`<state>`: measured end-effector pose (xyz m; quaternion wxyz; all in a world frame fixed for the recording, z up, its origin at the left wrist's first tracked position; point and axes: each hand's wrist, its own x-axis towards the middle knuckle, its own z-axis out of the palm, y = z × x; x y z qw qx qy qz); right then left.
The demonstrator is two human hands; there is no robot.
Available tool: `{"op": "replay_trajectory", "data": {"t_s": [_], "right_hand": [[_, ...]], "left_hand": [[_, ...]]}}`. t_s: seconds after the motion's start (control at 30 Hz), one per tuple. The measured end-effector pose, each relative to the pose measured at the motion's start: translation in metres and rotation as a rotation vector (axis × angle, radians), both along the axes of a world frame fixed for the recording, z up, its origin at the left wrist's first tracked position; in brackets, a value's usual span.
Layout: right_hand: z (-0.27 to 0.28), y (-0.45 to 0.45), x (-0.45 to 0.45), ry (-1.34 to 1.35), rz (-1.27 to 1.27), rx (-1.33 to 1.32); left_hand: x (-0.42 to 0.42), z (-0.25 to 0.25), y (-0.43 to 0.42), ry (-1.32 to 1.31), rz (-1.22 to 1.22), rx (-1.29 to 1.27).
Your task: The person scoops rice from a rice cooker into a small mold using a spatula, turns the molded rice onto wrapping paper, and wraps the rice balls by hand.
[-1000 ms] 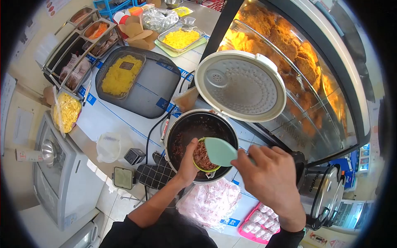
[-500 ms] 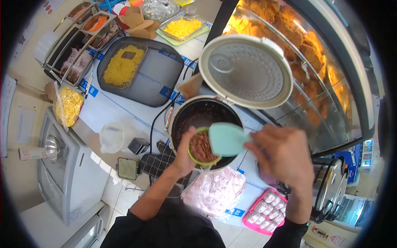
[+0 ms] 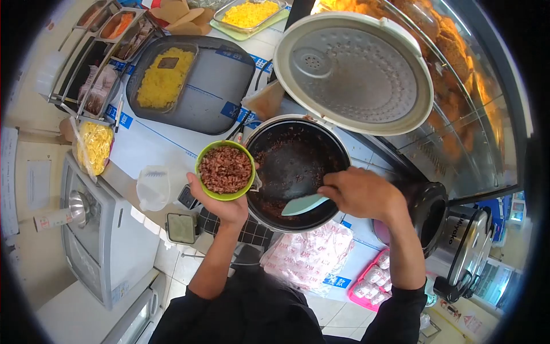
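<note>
My left hand (image 3: pixel 224 209) holds a lime-green bowl (image 3: pixel 229 197) from below, its fingers around the side. Reddish-brown rice (image 3: pixel 225 167) fills the bowl nearly to the rim. The bowl is left of an open rice cooker (image 3: pixel 295 163), whose dark pot has rice grains stuck to its wall and bottom. In my right hand (image 3: pixel 364 195) is a mint-green rice paddle (image 3: pixel 303 204), gripped by its handle, which the fingers hide. The paddle's blade is down inside the pot near its front wall. The cooker's raised lid (image 3: pixel 355 83) is above the pot.
A dark tray (image 3: pixel 215 89) with a container of yellow food (image 3: pixel 163 86) lies at the back left. The glass display case (image 3: pixel 481 109) borders the right. Printed wrappers (image 3: pixel 309 252) and a pink tray (image 3: pixel 361 289) of wrapped pieces are in front. A second cooker (image 3: pixel 458 241) stands right.
My left hand has moved the bowl left, from over the pot to beside it. The paddle has gone from the bowl's edge down into the pot with my right hand.
</note>
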<state>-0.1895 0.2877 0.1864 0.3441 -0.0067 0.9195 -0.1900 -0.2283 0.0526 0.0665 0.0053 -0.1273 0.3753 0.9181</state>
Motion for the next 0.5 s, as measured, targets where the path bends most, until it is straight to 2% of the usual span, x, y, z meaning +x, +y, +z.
{"op": "replay_trajectory", "data": {"t_s": [0.1,0.27,0.33,0.4,0.5], "right_hand": [[-0.059,0.002,0.011,-0.241,0.058,-0.095],[-0.04,0.026,-0.009,-0.209,0.139,-0.204],[-0.034,0.024,-0.022,-0.396,0.167,-0.141],[-0.067,0.021,-0.012,-0.312,0.215,-0.185],[-0.101,-0.004,-0.016,-0.367,0.196,-0.042]], "left_hand": [[-0.001,0.002,0.002,-0.013,0.021,0.009],[-0.002,-0.006,-0.007,-0.026,0.031,0.021],[-0.001,-0.007,-0.007,-0.037,0.031,0.016],[-0.002,-0.006,-0.006,-0.051,0.033,0.019],[0.0,-0.009,-0.005,-0.032,0.018,0.018]]}}
